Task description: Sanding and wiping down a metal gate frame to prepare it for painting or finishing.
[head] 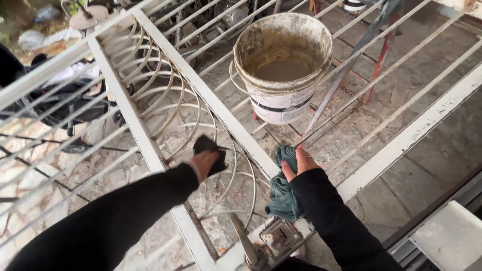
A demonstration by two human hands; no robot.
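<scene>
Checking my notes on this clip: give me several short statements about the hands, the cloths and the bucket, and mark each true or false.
1. The left hand holds a small dark pad against the curved bars of the white metal gate. True.
2. The right hand is empty. False: it grips a teal cloth.
3. The bucket is clean and blue. False: it is whitish, dirty, with murky liquid inside.
4. A lever handle sits at the gate's lock plate. True.
</scene>
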